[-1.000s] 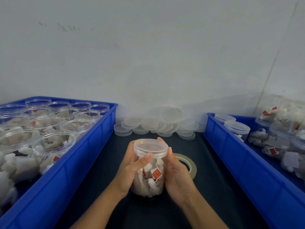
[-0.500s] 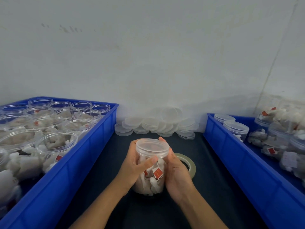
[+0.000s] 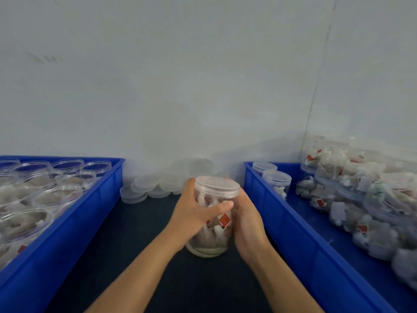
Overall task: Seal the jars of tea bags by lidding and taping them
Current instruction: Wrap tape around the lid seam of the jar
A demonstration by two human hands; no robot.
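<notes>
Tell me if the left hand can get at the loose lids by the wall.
Probably yes, once it lets go: the left hand grips the jar, and bare dark table lies between it and the lids.

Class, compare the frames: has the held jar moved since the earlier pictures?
Yes. The jar has tipped, lid toward the loose lids by the wall, base lifting toward the person; both hands grip it.

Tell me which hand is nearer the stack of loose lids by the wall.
Left. The left hand grips the jar on the side toward the loose lids; the right hand holds its far side.
</notes>
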